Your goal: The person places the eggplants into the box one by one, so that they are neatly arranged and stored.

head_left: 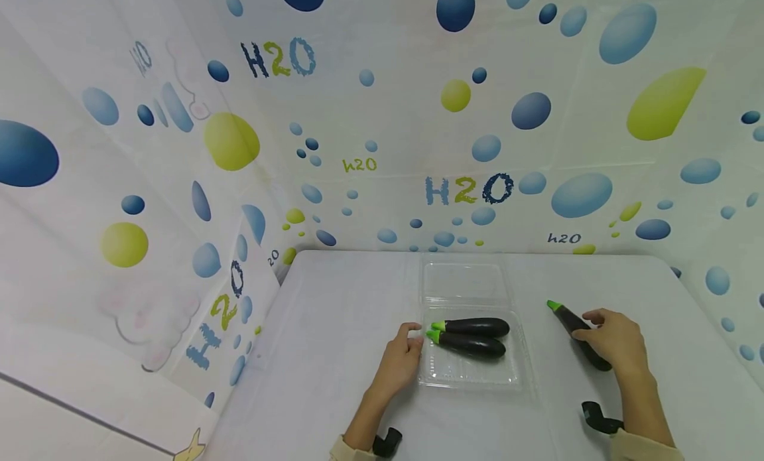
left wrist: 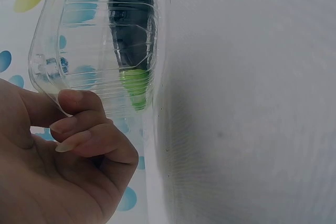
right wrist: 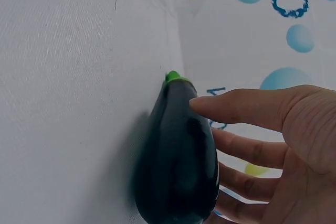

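Observation:
In the head view a clear plastic box (head_left: 438,375) lies with its lid (head_left: 465,280) folded back. Two dark toy eggplants with green stems, a far eggplant (head_left: 477,326) and a near eggplant (head_left: 471,345), lie side by side in it. My left hand (head_left: 398,358) is at the box's left side; the left wrist view shows its thumb and fingers pinching the rim (left wrist: 44,80). A third eggplant (right wrist: 176,156) lies slanted right of the box. My right hand (head_left: 615,341) holds it from above, thumb on one side and fingers on the other.
The white tabletop (head_left: 334,315) spreads around the box. Behind and left stands a white sheet (head_left: 406,116) printed with blue and green dots and H2O letters. A black wrist mount (head_left: 597,418) is beside the right forearm, another (head_left: 388,442) by the left.

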### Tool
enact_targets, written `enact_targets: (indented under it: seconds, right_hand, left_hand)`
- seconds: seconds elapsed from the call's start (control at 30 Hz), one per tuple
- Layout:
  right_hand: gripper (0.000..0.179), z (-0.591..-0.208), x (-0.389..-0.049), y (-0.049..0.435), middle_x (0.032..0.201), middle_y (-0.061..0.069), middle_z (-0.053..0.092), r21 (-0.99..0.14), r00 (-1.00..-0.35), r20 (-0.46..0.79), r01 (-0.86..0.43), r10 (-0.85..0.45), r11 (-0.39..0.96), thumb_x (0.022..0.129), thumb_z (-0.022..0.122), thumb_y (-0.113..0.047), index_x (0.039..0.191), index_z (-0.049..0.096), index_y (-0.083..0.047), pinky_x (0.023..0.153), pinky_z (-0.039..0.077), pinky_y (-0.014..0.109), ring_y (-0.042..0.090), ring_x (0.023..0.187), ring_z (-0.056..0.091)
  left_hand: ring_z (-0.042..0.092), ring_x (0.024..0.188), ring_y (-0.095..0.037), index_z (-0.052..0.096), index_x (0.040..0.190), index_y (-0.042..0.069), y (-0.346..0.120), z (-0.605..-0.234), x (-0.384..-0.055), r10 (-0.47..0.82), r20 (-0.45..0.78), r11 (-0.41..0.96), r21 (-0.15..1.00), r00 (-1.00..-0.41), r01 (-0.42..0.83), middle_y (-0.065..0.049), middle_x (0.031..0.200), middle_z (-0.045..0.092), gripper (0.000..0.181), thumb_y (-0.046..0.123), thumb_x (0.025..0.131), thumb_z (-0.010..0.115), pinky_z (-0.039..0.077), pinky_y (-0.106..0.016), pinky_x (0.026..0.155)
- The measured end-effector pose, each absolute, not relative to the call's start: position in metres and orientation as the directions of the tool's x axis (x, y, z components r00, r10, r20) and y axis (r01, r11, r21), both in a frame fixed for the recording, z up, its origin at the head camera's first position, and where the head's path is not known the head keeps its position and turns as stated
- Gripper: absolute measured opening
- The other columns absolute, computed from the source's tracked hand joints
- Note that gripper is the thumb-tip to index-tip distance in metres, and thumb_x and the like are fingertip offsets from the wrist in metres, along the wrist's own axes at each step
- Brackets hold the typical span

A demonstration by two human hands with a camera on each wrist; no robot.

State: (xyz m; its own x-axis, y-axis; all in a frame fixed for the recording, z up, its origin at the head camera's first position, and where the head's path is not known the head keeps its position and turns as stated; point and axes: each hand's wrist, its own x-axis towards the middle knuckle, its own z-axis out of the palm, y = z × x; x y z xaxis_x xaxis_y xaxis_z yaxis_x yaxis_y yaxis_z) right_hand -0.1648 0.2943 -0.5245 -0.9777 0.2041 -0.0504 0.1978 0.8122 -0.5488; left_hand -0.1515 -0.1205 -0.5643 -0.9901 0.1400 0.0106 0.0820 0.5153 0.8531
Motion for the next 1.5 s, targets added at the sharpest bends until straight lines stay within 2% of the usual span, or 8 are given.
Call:
enact_targets:
  seconds: [0.47,0.93,1.5]
  right_hand:
    - [0.055,-0.528,-0.165,0.301,0.116,0.033,0.068,-0.559,-0.981,-0.063,0.189,0.186,0.807,0.085,0.081,-0.027,0.123,0.065,0.009,0.076,0.051,0.057,0.056,0.105,0.061]
    - [0.056,-0.525,-0.165,0.304,0.117,0.033,0.068,-0.551,-0.980,-0.085,0.195,0.177,0.811,0.086,0.080,-0.029,0.125,0.065,0.009,0.072,0.052,0.055,0.054,0.103,0.063]
    - [0.054,-0.524,-0.166,0.303,0.116,0.032,0.068,-0.556,-0.979,-0.078,0.202,0.191,0.807,0.085,0.081,-0.028,0.124,0.066,0.008,0.071,0.051,0.053,0.053,0.103,0.062]
  left_hand:
    - [0.054,0.067,-0.011,0.055,0.138,0.003,-0.119,-0.564,-0.151,0.136,0.003,0.519,0.852,-0.991,0.073,-0.006,0.085,0.069,0.034,0.020,0.109,0.052,0.044,-0.029,0.061]
    - [0.051,0.063,-0.010,0.056,0.137,0.004,-0.118,-0.564,-0.152,0.130,0.010,0.519,0.852,-0.991,0.076,-0.003,0.078,0.065,0.033,0.020,0.108,0.053,0.043,-0.028,0.058]
    - [0.053,0.066,-0.011,0.055,0.137,0.003,-0.119,-0.564,-0.151,0.129,0.000,0.504,0.861,-0.992,0.065,-0.007,0.084,0.069,0.034,0.019,0.108,0.053,0.044,-0.028,0.060]
